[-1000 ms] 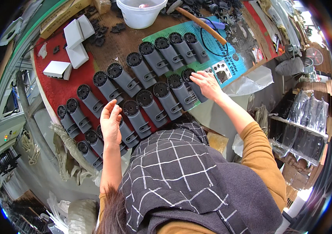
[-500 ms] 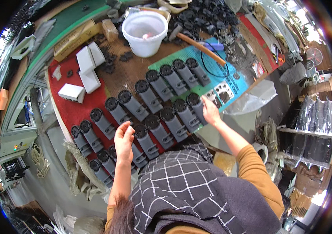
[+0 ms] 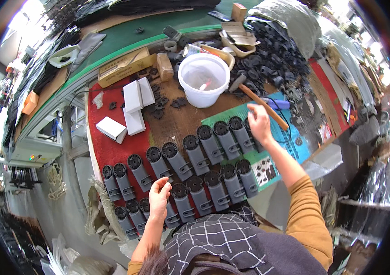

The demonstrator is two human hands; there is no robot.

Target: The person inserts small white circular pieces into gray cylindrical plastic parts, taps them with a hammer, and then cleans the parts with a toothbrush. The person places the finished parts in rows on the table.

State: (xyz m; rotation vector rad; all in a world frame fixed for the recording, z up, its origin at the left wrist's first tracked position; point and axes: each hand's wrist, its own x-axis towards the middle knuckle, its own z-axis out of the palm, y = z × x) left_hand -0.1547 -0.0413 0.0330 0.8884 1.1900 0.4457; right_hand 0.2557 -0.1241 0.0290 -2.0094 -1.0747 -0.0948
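Note:
Two rows of grey plastic tube-shaped parts with round black ends stand across the table; the back row (image 3: 176,160) and the front row (image 3: 199,197) both lean slightly. Over the back row's right end is my right hand (image 3: 260,124), fingers drawn together beside the wooden handle of a hammer (image 3: 278,120); what it pinches, if anything, is too small to see. My left hand (image 3: 159,199) hovers at the front row's left half, thumb and fingers curled together. Its contents, if any, cannot be made out, and it hides part of the tubes behind it.
A white bucket (image 3: 204,97) with a small pink-and-white item inside stands behind the rows. Black plastic parts (image 3: 268,59) are heaped at the back right. White boxes (image 3: 134,97), a long cardboard box (image 3: 126,66) and a blue-green mat (image 3: 295,149) also occupy the table.
My right hand has moved from the front row's right end back to the back row's right end, near the hammer. My left hand stays by the front row. The view has shifted.

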